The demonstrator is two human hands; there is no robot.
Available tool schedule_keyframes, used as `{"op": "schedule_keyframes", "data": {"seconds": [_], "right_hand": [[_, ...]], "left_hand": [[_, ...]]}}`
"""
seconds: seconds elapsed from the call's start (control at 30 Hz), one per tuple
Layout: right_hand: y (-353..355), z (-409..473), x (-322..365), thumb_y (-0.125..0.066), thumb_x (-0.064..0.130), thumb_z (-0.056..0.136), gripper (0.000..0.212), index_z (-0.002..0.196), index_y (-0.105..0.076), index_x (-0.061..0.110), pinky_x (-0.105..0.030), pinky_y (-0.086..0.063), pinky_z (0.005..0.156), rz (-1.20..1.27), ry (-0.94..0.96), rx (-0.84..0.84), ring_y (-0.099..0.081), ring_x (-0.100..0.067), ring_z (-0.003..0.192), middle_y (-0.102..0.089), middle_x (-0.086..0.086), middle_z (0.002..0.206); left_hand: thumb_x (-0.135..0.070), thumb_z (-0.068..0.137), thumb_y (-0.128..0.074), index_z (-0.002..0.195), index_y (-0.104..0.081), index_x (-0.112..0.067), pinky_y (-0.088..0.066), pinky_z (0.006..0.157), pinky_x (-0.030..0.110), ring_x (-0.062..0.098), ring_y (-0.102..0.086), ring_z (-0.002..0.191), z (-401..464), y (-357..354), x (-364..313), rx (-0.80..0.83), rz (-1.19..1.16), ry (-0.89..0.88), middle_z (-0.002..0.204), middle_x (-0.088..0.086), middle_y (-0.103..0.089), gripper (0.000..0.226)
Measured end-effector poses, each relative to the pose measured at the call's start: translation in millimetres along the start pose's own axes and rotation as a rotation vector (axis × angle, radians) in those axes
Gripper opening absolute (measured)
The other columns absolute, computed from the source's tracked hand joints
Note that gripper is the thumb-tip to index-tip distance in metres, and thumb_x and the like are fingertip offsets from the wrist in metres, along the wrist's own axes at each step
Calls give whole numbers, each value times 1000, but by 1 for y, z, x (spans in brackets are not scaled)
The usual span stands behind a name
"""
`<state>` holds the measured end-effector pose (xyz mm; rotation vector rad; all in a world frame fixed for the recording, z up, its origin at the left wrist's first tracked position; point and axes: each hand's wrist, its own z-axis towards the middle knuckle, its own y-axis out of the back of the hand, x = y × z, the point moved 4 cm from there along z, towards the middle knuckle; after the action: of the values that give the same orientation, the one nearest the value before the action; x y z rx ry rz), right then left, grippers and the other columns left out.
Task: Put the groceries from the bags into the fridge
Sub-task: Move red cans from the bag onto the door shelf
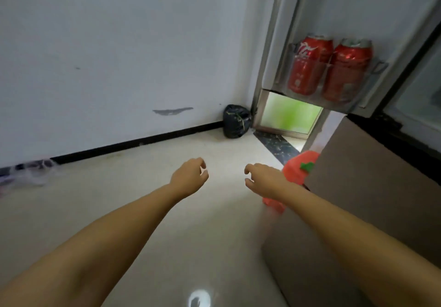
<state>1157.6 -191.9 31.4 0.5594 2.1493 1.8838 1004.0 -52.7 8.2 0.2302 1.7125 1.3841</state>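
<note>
Hands both out over pale floor [148, 201], empty: left hand [189, 175] and right hand [262, 179] loosely curled, touching nothing. Two red cans [329, 66] upright, side by side, in fridge door shelf [343, 103], upper right. Orange bag [297, 169] on floor, half hidden behind right wrist and brown fridge side; contents unreadable. Black bag [236, 122] in far corner. Clear plastic bag [28, 172] at left edge, cut off, blurred.

Home kitchen corner: open fridge door [334, 8] with two red drink cans [329, 66] on door shelf, pale tiled floor [143, 187], scuffed white wall [119, 44], tied black rubbish bag [235, 121] in corner.
</note>
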Motion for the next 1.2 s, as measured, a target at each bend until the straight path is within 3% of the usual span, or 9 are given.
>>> {"op": "schedule_keyframes", "data": {"seconds": [0.17, 0.43, 0.77, 0.87, 1.2], "right_hand": [[-72, 17, 102, -38, 32, 98, 35, 126, -48, 13, -37, -45, 87, -60, 207, 200, -55, -30, 110, -54, -10, 125], [-112, 4, 307, -37, 31, 99, 37, 129, -47, 12, -38, -44, 91, -117, 518, 276, -54, -30, 114, -53, -11, 128], [-119, -7, 557, -39, 29, 98, 35, 127, -49, 11, -38, -46, 91, -146, 651, 279, -54, -31, 113, -54, -12, 126], [-121, -11, 624, -38, 28, 99, 34, 125, -49, 10, -38, -47, 89, -165, 725, 284, -55, -31, 111, -55, -12, 124], [-127, 93, 771, -40, 28, 98, 32, 122, -51, 10, -37, -45, 84, -200, 791, 289, -56, -31, 108, -57, -14, 122]], "left_hand": [[-27, 93, -48, 113, -55, -12, -50, 81, 36, 25, -58, 95, -101, 10, 119, -2, 64, 341, 111, 8, -59, 26], [-20, 89, -50, 111, -57, -10, -45, 83, 33, 27, -57, 100, -246, 94, 265, -153, 33, 705, 112, 11, -61, 25], [-17, 91, -49, 109, -56, -8, -41, 78, 30, 25, -55, 90, -383, 213, 407, -256, -44, 809, 102, 10, -59, 22], [-17, 90, -50, 109, -57, -9, -40, 78, 30, 27, -58, 97, -407, 246, 448, -284, -26, 855, 103, 10, -61, 22], [-15, 87, -52, 104, -60, -8, -40, 75, 27, 20, -54, 85, -367, 300, 583, -292, -84, 831, 90, 2, -56, 20]]}}
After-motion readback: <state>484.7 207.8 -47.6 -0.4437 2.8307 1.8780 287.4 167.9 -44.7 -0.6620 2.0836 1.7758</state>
